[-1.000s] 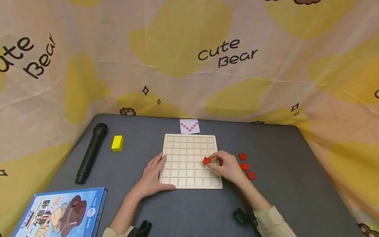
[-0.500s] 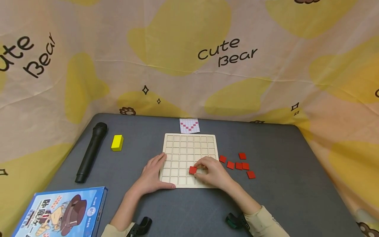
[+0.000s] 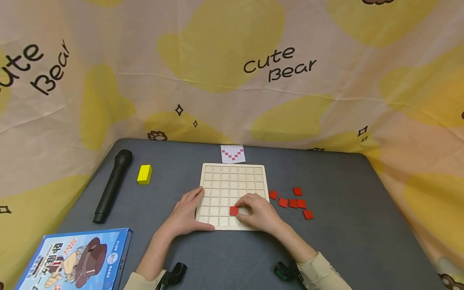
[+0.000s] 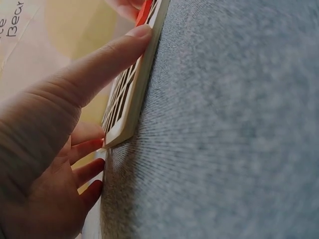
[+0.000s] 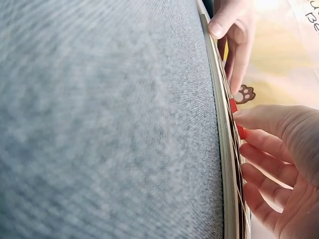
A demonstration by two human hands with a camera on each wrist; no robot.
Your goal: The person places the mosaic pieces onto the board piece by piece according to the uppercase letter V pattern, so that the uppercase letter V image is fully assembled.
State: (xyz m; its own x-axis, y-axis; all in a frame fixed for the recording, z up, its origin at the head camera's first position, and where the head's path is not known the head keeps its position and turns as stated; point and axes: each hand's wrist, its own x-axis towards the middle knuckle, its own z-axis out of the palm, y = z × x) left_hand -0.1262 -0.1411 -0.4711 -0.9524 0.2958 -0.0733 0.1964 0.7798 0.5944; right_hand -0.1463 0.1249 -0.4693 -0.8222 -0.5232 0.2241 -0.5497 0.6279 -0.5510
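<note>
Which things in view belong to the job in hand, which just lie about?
In the job:
grid board, touched by left hand
red tile, touched by right hand
loose red tiles, likely
pattern card, likely

Lying about, apparently:
black microphone
yellow block
blue box

makeshift booth, patterned cloth walls (image 3: 217, 104), grey tabletop (image 3: 348, 217)

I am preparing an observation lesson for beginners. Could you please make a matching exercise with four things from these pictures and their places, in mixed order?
1. Left hand
2. Right hand
3. Yellow block
4. Patterned card

A. Beyond the far edge of the grid board
B. Touching a red tile on the board
C. To the right of the black microphone
D. Touching the board's left edge

Pairs: 1-D; 2-B; 3-C; 4-A
</note>
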